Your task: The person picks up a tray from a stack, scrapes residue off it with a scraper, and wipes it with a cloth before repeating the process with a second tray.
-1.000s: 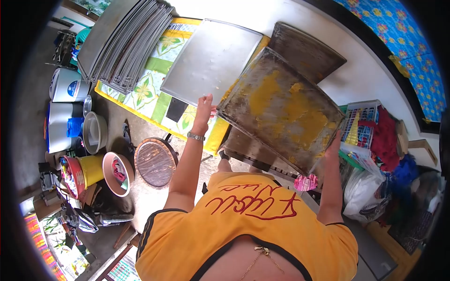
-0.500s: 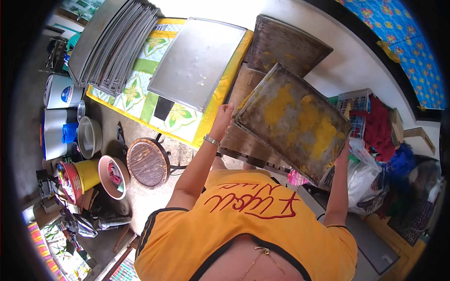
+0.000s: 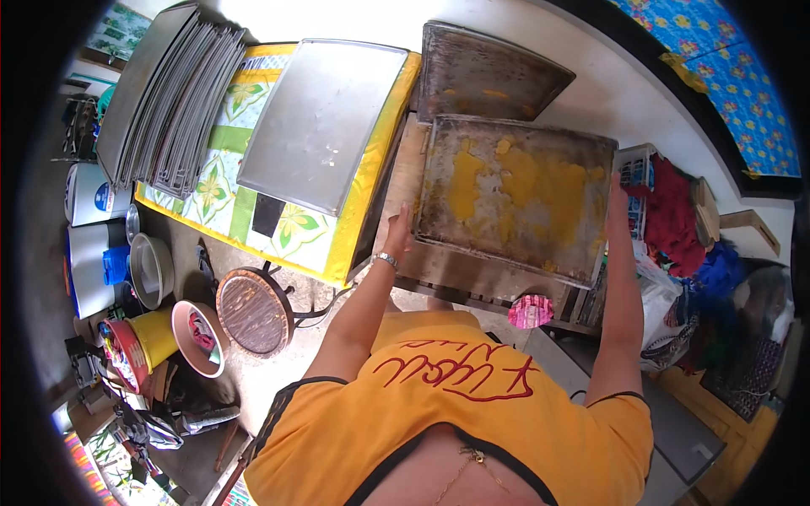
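Observation:
A dark, worn baking tray (image 3: 515, 202) with flaking yellow residue is in front of me, low over or on a brown wooden surface (image 3: 405, 181). My left hand (image 3: 399, 232), with a watch at the wrist, is beside the tray's left edge, its fingers extended and apart. Along the right edge, my right hand (image 3: 618, 207) holds the tray; its fingers are partly hidden. Behind it, more dark trays (image 3: 498, 76) lean near the wall. To the left, a cleaner silver tray (image 3: 325, 122) lies on a table with a patterned cloth (image 3: 215, 190).
Many thin metal trays (image 3: 173, 110) stand in a row at the table's far left. A round wooden stool (image 3: 253, 312) is below the table. Basins and buckets, including a pink basin (image 3: 200, 337), line the left floor. Red cloth (image 3: 675, 223) and bags are piled at right.
The tray has turned from a slant to nearly level and shifted slightly left. My left hand has moved lower and its fingers have opened; my right hand has moved up along the right edge.

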`<state>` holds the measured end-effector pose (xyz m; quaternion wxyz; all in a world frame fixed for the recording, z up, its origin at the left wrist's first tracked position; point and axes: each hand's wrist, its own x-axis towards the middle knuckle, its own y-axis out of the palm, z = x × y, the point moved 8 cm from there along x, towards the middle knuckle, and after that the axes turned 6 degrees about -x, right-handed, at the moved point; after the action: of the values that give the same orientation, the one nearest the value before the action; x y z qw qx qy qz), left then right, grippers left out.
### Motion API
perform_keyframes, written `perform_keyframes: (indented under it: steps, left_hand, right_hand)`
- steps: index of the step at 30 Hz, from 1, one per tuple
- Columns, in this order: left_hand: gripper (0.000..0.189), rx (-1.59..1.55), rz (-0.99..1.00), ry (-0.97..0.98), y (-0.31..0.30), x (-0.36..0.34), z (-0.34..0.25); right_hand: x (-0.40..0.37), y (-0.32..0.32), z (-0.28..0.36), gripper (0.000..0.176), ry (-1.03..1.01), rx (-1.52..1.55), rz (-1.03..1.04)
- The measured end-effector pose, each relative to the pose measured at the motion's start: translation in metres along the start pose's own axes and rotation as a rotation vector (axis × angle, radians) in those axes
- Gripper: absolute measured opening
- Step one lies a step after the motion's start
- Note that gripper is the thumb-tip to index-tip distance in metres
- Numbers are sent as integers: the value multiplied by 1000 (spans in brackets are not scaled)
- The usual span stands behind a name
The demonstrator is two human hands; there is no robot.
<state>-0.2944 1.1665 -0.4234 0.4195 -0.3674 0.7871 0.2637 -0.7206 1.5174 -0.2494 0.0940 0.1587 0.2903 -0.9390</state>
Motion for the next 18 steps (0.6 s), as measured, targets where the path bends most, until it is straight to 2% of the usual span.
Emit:
perform_keyframes:
  steps: [3,6,9,12,15,18]
  left_hand:
    - [101,-84,-51,-38,10,29,20]
    - [109,-201,-20,-121,28,48,35]
    - [111,-287,44,-152,49,68,45]
    - [105,-346,121,-189,70,76,47]
    - [104,-391,151,-205,95,59,30]
    - [102,-390,199,-206,105,72,33]
  right_hand:
    - [-18,26,84,84,-72,-55,12]
    - [-7,45,130,82,-83,-155,74]
    - [10,55,169,80,-326,-266,-25]
    - [44,70,186,79,-376,-417,29]
    - [25,85,227,78,-507,-492,-54]
    - [20,102,254,74,-585,-633,-66]
